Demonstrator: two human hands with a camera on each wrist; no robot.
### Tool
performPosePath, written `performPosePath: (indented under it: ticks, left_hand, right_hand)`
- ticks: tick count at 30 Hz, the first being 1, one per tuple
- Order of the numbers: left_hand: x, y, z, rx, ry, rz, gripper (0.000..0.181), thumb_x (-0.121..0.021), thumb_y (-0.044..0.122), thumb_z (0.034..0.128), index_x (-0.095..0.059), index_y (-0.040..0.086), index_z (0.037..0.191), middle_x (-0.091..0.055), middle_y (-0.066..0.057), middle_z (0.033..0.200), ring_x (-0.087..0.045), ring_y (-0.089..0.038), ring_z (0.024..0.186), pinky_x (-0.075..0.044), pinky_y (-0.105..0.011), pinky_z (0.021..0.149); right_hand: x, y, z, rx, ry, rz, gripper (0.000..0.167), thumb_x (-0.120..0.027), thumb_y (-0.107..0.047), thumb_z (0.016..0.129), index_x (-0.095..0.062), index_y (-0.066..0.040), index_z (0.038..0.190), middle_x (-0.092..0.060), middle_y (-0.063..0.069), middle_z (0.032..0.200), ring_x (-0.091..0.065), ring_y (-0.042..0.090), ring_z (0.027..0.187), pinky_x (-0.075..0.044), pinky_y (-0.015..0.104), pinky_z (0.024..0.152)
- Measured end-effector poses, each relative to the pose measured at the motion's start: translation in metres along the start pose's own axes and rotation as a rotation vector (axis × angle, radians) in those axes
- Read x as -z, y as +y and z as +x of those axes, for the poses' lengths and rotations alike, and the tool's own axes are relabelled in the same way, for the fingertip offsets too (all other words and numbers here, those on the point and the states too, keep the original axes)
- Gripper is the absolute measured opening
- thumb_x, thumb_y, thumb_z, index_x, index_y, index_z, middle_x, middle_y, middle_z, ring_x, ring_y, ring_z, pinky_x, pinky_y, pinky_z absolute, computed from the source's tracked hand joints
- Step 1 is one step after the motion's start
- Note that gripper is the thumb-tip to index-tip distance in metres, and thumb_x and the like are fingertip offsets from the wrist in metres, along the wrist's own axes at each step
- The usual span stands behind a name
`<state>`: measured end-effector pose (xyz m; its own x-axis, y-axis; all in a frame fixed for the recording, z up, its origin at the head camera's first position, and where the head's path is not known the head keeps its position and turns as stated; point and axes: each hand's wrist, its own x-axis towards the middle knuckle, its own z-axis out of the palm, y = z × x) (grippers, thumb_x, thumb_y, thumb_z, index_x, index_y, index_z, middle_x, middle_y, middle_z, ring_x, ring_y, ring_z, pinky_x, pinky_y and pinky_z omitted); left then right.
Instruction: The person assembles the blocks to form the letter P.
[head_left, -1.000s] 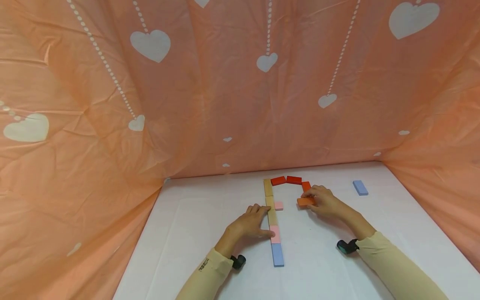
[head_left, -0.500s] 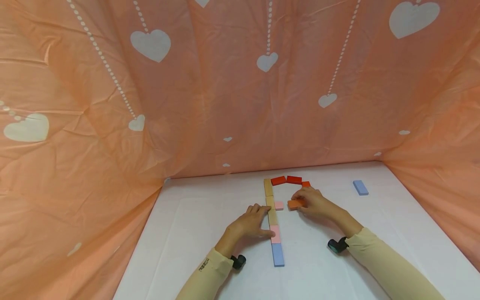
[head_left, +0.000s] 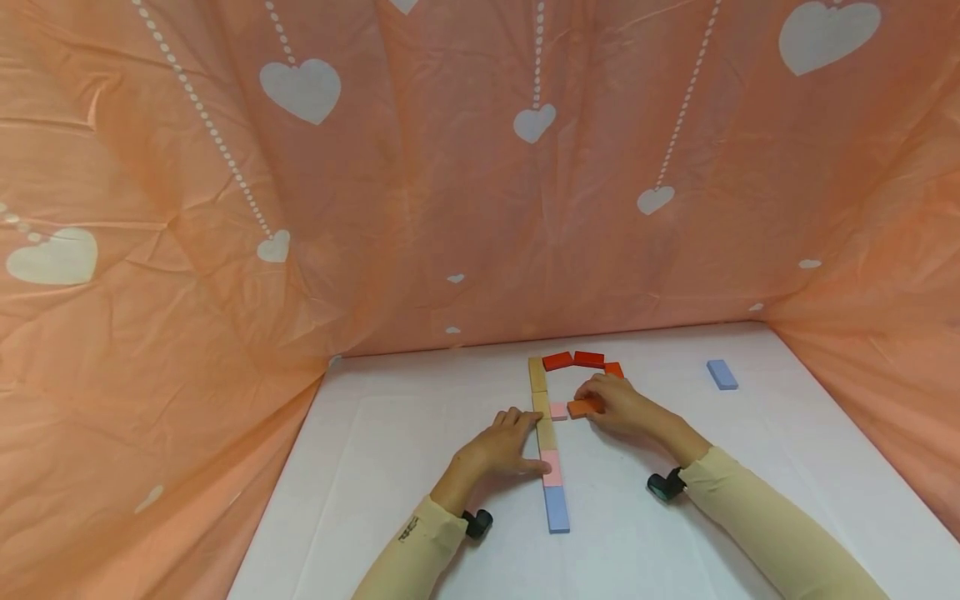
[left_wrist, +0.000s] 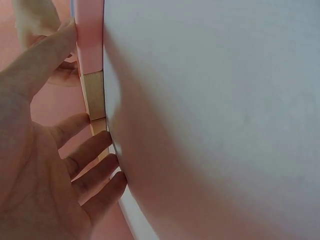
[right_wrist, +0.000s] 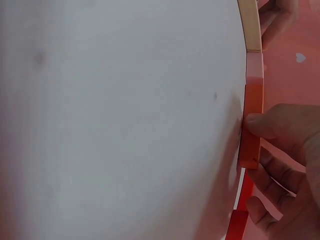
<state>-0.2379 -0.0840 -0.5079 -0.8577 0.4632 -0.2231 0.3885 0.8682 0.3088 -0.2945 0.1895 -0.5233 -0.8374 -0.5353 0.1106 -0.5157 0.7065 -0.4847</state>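
Observation:
My right hand point(head_left: 618, 408) pinches an orange block point(head_left: 579, 408) between thumb and fingers. In the right wrist view the block's end lies against a small pink block point(right_wrist: 254, 67), or very nearly so. That pink piece juts from a straight column of wooden blocks point(head_left: 537, 375), continued nearer by a pink block point(head_left: 552, 476) and a blue block point(head_left: 557, 510). My left hand point(head_left: 495, 446) rests at the column's left side, fingers spread; its thumb touches the pink block and its index finger a wooden one. Two red blocks point(head_left: 588, 359) and an orange-red block point(head_left: 613, 369), partly hidden, curve from the column's top.
A separate blue block point(head_left: 722, 375) lies at the back right of the white table point(head_left: 420, 392). Behind and on both sides hangs an orange curtain point(head_left: 450, 208) with white hearts. Wrist cameras point(head_left: 665, 486) are strapped to both arms.
My right hand has moved left with the orange block, from below the orange-red block to the small pink block. The left hand has stayed in place.

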Motion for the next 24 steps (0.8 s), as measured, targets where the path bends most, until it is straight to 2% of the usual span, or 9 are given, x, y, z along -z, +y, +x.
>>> performPosePath:
  ticks: [8, 24]
  left_hand:
    - [0.0005, 0.0006, 0.0000, 0.000, 0.002, 0.006, 0.095, -0.080, 0.062, 0.0900, -0.041, 0.020, 0.165, -0.052, -0.008, 0.148, -0.049, -0.024, 0.133, -0.051, -0.044, 0.114]
    - [0.0030, 0.0029, -0.0009, 0.011, -0.002, -0.011, 0.095, -0.082, 0.061, 0.0889, -0.042, 0.019, 0.164, -0.052, -0.009, 0.149, -0.049, -0.024, 0.134, -0.051, -0.045, 0.113]
  right_hand:
    - [-0.0017, 0.0014, 0.0037, -0.003, -0.004, -0.001, 0.027, -0.081, -0.011, 0.094, -0.074, -0.012, 0.121, -0.071, 0.004, 0.117, -0.062, 0.030, 0.114, -0.049, 0.061, 0.108]
    - [0.0003, -0.0026, 0.0045, -0.026, -0.024, 0.010, 0.028, -0.080, -0.010, 0.093, -0.074, -0.011, 0.121, -0.069, 0.006, 0.116, -0.061, 0.032, 0.114, -0.050, 0.062, 0.108]
